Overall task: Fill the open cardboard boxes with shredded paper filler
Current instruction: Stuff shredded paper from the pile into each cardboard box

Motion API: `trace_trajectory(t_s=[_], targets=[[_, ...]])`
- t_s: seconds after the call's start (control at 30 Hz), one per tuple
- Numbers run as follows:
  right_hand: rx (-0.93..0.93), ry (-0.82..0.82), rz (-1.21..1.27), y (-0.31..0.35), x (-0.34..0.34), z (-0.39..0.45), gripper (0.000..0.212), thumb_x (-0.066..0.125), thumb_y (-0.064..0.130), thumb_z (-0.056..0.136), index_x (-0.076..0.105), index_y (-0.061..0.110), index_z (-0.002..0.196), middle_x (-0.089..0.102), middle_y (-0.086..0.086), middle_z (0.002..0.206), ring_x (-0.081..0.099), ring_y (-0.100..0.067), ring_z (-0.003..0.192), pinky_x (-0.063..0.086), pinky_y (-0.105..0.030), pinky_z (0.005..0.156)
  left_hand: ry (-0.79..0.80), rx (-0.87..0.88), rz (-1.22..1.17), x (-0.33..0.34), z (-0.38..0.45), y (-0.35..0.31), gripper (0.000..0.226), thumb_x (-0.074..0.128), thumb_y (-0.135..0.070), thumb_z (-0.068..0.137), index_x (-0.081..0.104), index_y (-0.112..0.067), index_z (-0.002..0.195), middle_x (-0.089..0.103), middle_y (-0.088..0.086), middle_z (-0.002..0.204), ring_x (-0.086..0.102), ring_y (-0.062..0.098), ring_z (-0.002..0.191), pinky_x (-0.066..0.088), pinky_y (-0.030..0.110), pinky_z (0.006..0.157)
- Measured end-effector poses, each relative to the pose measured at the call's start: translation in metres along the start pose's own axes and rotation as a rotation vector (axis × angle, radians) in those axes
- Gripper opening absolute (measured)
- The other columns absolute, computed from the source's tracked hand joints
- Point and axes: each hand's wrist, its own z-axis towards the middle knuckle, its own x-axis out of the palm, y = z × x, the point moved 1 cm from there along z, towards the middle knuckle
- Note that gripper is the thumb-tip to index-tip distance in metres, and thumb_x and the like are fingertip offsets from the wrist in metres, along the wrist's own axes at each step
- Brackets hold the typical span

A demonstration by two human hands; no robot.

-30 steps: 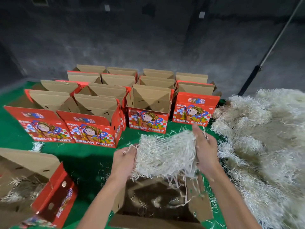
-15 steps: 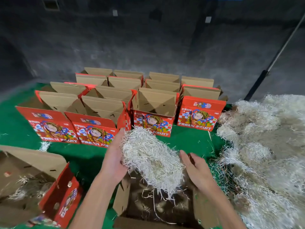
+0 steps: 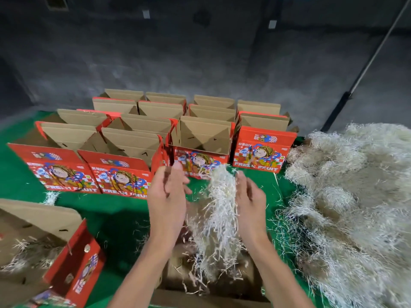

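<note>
Near box point(image 3: 213, 283) under the hands: partly filled, pale filler point(image 3: 219, 216) spilling into it. Left box point(image 3: 44, 247): some shreds inside. Boxes behind point(image 3: 200, 138) look bare. Left hand point(image 3: 168, 196) released, fingers straight; right hand point(image 3: 250, 201) grasps the filler loosely. Big filler pile point(image 3: 351, 196) right, on the green tabletop point(image 3: 115, 216).
</note>
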Motion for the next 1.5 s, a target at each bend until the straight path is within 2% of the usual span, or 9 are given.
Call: trace_trajectory(t_s=[0.4, 0.6, 0.73, 0.83, 1.0, 1.13, 1.3, 1.4, 1.5], targets=[[0.085, 0.014, -0.005, 0.0, 0.009, -0.002, 0.046, 0.05, 0.047, 0.102, 0.051, 0.019, 0.065, 0.035, 0.004, 0.052, 0.028, -0.013, 0.045, 0.029, -0.02, 0.043, 0.161, -0.166, -0.017, 0.038, -0.009, 0.022, 0.055, 0.048, -0.065, 0.095, 0.043, -0.026, 0.058, 0.031, -0.009, 0.047, 0.027, 0.012, 0.042, 0.038, 0.036, 0.043], [0.268, -0.073, 0.101, -0.001, -0.029, 0.021, 0.057, 0.053, 0.055, 0.097, 0.041, 0.026, 0.049, 0.029, 0.01, 0.041, 0.021, -0.01, 0.035, 0.022, -0.019, 0.034, -0.208, -0.527, -0.187, -0.001, 0.05, 0.019, 0.039, 0.063, -0.062, 0.086, 0.048, -0.028, 0.077, 0.053, 0.005, 0.083, 0.052, 0.021, 0.076, 0.045, 0.044, 0.08], [0.29, -0.112, 0.176, 0.005, -0.026, 0.023, 0.055, 0.046, 0.069, 0.093, 0.063, 0.016, 0.097, 0.058, -0.02, 0.07, 0.048, -0.039, 0.055, 0.054, -0.042, 0.071, -0.039, -0.562, -0.258, 0.001, 0.039, 0.017, 0.074, 0.076, -0.077, 0.058, 0.059, -0.027, 0.109, 0.063, 0.003, 0.124, 0.058, 0.028, 0.117, 0.043, 0.052, 0.103], [0.321, -0.096, 0.176, -0.004, -0.033, 0.027, 0.082, 0.041, 0.078, 0.089, 0.048, 0.016, 0.143, 0.064, 0.002, 0.12, 0.059, -0.016, 0.098, 0.041, -0.034, 0.092, 0.098, -0.616, -0.381, -0.005, 0.038, 0.021, 0.087, 0.08, -0.068, 0.058, 0.059, -0.023, 0.129, 0.071, 0.004, 0.118, 0.069, 0.027, 0.107, 0.053, 0.043, 0.088], [0.251, -0.004, 0.213, 0.007, -0.03, 0.022, 0.031, 0.056, 0.057, 0.093, 0.068, 0.029, 0.101, 0.072, 0.007, 0.104, 0.066, -0.018, 0.099, 0.045, -0.047, 0.104, 0.415, -0.323, 0.229, -0.02, 0.027, 0.022, 0.054, 0.05, -0.082, 0.08, 0.071, -0.032, 0.075, 0.055, -0.01, 0.054, 0.051, 0.002, 0.044, 0.036, 0.015, 0.05], [-0.025, 0.046, 0.116, 0.017, -0.024, 0.015, 0.045, 0.056, 0.042, 0.1, 0.055, 0.01, 0.068, 0.049, -0.009, 0.06, 0.039, -0.019, 0.056, 0.036, -0.037, 0.056, 0.503, 0.011, 0.576, -0.019, 0.02, 0.005, 0.072, 0.03, -0.085, 0.086, 0.055, -0.025, 0.056, 0.046, -0.012, 0.046, 0.043, 0.007, 0.04, 0.039, 0.025, 0.047], [-0.13, -0.01, -0.002, 0.02, 0.005, 0.009, 0.058, 0.047, 0.051, 0.103, 0.041, 0.006, 0.067, 0.038, 0.0, 0.055, 0.032, -0.015, 0.05, 0.031, -0.028, 0.049, 0.45, -0.11, 0.391, 0.029, -0.023, -0.006, 0.085, 0.032, -0.094, 0.075, 0.056, -0.033, 0.129, 0.063, -0.024, 0.098, 0.05, -0.021, 0.082, 0.045, 0.017, 0.078], [-0.115, -0.04, 0.006, 0.018, 0.01, 0.007, 0.059, 0.047, 0.05, 0.103, 0.037, 0.009, 0.061, 0.035, 0.0, 0.052, 0.029, -0.014, 0.047, 0.028, -0.026, 0.046, 0.251, -0.033, 0.258, 0.045, -0.033, -0.005, 0.064, 0.039, -0.08, 0.089, 0.055, -0.022, 0.066, 0.048, -0.013, 0.05, 0.041, -0.001, 0.044, 0.034, 0.009, 0.048], [-0.074, -0.082, -0.013, 0.019, -0.006, 0.01, 0.055, 0.049, 0.052, 0.101, 0.035, 0.023, 0.057, 0.028, 0.008, 0.049, 0.022, -0.012, 0.045, 0.02, -0.024, 0.042, 0.251, -0.128, 0.173, 0.028, -0.013, 0.0, 0.066, 0.046, -0.075, 0.089, 0.039, -0.019, 0.056, 0.03, -0.01, 0.045, 0.027, 0.01, 0.039, 0.03, 0.026, 0.045]])
